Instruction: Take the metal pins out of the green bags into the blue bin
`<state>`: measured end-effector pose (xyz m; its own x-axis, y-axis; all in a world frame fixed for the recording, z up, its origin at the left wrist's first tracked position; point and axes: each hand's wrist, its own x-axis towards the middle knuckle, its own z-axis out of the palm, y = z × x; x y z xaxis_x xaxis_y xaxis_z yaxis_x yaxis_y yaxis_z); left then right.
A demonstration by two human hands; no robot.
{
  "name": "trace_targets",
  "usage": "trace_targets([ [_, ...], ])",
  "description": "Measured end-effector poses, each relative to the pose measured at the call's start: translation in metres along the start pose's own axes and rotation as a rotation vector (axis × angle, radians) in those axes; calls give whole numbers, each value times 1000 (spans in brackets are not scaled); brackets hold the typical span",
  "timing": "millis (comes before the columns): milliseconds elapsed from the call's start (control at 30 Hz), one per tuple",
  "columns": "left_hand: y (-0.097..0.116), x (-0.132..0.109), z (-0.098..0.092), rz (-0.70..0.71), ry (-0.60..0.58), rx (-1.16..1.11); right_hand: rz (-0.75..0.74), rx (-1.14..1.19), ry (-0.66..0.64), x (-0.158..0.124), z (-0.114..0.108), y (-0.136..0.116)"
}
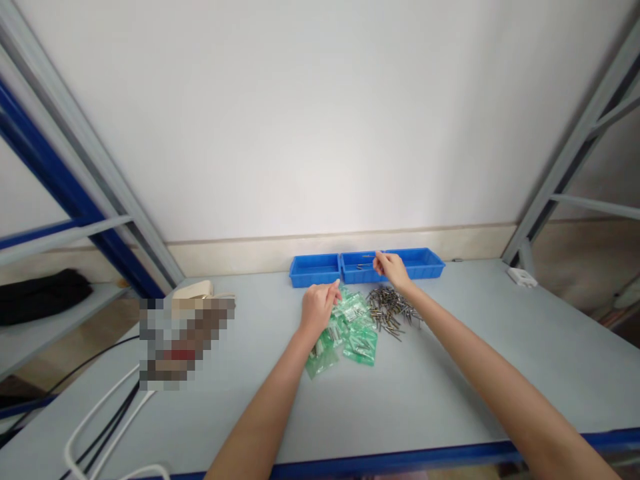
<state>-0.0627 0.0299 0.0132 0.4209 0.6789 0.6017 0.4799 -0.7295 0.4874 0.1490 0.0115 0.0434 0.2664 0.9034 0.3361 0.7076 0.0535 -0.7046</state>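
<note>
My right hand [391,268] is above the middle blue bin [350,275], its fingers pinched on a thin metal rod that looks like a drill bit [367,256]. Another slim rod [361,267] shows inside that bin. Over a heap of green plastic bags [350,320] hovers or rests my left hand [320,305], fingers curled together; what they hold, if anything, is hidden. Several bags contain similar metal pieces. Loose drill bits [390,308] lie piled on the table just right of the bags, partly behind my right forearm.
Beside the middle bin stand a left blue bin [315,270] and a right blue bin [417,261], along the wall. A cream box [193,291], a blurred patch and cables [107,393] occupy the table's left side. A white plug-like item [522,277] lies far right.
</note>
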Motion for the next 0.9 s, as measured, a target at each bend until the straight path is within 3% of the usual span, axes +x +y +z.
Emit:
trace_targets([
  [133,-4,2,-2,-32,-6,14,37,-138,35,18,-20,3],
  [300,-2,1,-1,-7,-40,22,-215,-259,-408,-22,-35,6],
  [367,-1,1,1,8,-56,42,-256,-284,-472,-36,-32,9],
  [633,5,-4,1,122,-141,235,-367,-320,-481,-55,-10,21],
  [900,27,-9,5,412,-187,305,-395,-347,-296,-66,-18,12],
])
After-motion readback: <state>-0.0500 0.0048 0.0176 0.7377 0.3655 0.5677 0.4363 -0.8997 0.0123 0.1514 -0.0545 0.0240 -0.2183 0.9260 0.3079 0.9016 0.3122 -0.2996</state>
